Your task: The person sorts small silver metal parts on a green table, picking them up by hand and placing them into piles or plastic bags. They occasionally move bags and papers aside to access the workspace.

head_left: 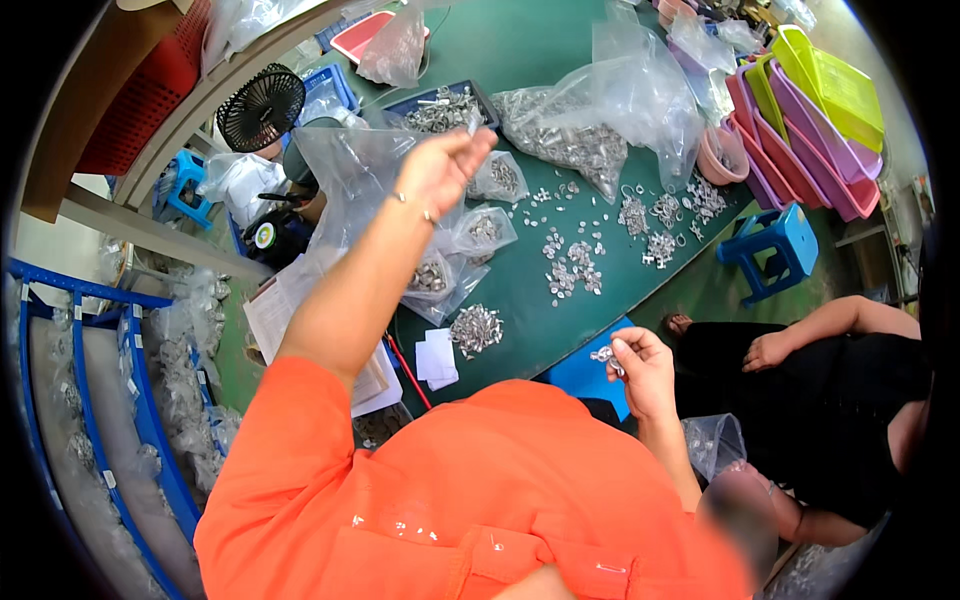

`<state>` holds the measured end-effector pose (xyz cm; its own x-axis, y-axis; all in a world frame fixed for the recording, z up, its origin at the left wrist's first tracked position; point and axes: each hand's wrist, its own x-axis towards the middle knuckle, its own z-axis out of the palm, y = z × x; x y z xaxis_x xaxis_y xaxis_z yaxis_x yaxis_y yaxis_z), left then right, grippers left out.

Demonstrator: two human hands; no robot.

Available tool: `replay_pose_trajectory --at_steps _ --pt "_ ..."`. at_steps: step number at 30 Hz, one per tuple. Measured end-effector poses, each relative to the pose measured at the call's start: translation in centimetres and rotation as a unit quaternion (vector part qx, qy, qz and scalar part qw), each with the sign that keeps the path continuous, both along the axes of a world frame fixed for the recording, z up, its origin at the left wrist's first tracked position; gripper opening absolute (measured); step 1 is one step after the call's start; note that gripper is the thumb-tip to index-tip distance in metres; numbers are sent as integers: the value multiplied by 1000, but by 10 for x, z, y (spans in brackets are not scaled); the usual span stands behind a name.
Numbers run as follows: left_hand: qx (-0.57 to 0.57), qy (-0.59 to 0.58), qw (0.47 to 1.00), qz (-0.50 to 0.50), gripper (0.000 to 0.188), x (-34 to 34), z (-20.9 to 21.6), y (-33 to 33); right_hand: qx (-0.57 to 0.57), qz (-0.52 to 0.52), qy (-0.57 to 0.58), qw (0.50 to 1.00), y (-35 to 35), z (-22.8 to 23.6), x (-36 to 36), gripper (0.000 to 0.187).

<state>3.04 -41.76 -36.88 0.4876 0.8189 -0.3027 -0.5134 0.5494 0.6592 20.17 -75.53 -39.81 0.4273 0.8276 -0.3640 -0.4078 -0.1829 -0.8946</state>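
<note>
My left hand (450,172) reaches across the green table near the dark tray of silver metal parts (440,108). Its fingers are closed, with a small pale piece at the tips that I cannot make out. Close to my body, my right hand (645,372) pinches a small bunch of silver metal pieces (607,360). Between the hands, loose silver pieces (575,268) lie in a scattered group on the table. A heap of narrow silver parts (476,330) sits near the front edge. Small clear bags of parts (483,232) lie below my left hand.
A large clear bag of silver pieces (570,125) lies at the far side of the table. Stacked plastic baskets (800,130) and a blue stool (775,250) stand at right. A person in black (820,400) sits beside me. A black fan (260,108) stands at left.
</note>
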Motion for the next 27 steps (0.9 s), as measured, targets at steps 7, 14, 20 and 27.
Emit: replay_pose_trajectory --at_steps 7,14,20,27 --pt "36 173 974 -141 33 0 -61 -6 7 -12 -15 1000 4 -1 1 9" --pt "135 141 900 -389 37 12 -25 -187 33 -2 27 999 21 5 -6 13" --pt "125 165 944 -258 18 4 -11 -195 57 35 47 997 26 10 -14 14" --pt "106 156 954 -236 20 -5 -10 -197 64 47 41 996 24 12 -14 14"
